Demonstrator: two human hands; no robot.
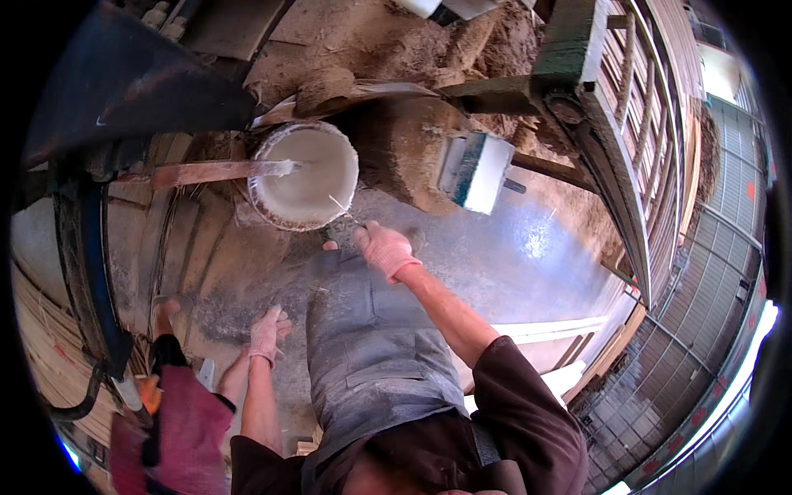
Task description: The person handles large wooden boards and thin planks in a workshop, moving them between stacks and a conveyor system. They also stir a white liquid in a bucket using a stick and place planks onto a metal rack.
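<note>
Left hand point(268, 334) empty, fingers loosely spread. Right hand's point(385, 249) fingers grip a thin tool point(346, 209), tip at the right-hand rim of the bucket point(290, 222); probably best held steady, clear of the stick point(206, 172).

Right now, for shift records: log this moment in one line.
right hand: holds thin tool by bucket; left hand: appears empty; bucket: white contents, flat stick reaching in

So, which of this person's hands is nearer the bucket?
The right hand: it is just off the near right edge of the bucket, gripping a thin stick. The left hand is farther away, lower in the picture, apart from the bucket.
</note>
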